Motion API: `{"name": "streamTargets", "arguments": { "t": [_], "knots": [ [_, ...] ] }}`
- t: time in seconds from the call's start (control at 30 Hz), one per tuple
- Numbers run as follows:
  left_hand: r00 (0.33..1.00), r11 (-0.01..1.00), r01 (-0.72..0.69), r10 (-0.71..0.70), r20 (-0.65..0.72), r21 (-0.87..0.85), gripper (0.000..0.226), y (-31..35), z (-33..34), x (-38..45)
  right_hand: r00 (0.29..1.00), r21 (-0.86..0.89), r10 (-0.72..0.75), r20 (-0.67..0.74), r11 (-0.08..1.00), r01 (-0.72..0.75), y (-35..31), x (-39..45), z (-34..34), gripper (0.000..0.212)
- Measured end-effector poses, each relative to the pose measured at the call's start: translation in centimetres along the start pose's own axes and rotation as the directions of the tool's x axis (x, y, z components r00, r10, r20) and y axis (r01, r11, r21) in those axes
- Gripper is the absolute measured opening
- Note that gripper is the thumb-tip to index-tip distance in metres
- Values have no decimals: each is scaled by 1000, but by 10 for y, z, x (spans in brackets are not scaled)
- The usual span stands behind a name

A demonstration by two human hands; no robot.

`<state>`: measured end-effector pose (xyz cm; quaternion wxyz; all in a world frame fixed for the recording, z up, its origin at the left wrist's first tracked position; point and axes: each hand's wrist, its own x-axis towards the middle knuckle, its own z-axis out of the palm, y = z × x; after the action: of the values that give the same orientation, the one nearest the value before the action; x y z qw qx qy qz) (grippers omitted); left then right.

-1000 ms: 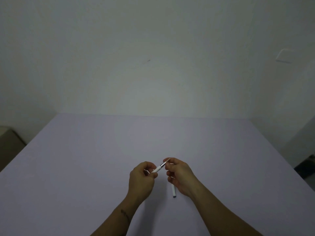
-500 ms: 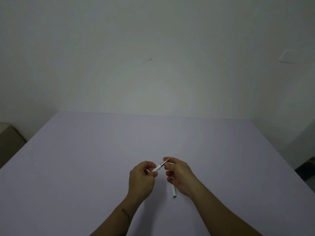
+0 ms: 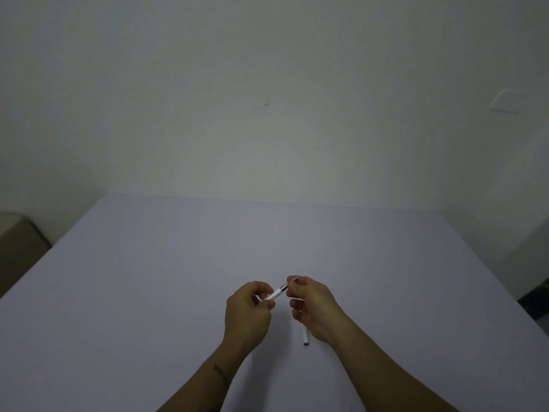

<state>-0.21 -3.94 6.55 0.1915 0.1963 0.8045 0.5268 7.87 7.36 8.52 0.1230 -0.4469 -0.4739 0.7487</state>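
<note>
The left hand [image 3: 246, 312] pinches the white pen [image 3: 276, 293] by its barrel, the right hand [image 3: 312, 304] pinches its far tip: light, stiff, probably slick, so grip mid-barrel.
</note>
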Motion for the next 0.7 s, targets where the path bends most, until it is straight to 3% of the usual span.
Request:
{"name": "streamTargets", "arguments": {
  "t": [0.17,0.3,0.5,0.7],
  "knots": [
    [1000,1000,-17,17,3,3,21,2,0,-2,999,-26,-28,-20,999,27,-3,-1,1,20],
    [1000,1000,-28,28,1,-2,20,4,0,-5,1000,68,13,18,998,-14,-4,-3,-3,22],
    [999,999,-41,41,6,-2,21,4,-1,-7,999,67,49,7,997,-49,1,-4,0,11],
    [999,999,-34,34,-8,-8,18,3,-2,-8,999,69,27,32,997,-30,-1,-3,-2,22]
  ]
}}
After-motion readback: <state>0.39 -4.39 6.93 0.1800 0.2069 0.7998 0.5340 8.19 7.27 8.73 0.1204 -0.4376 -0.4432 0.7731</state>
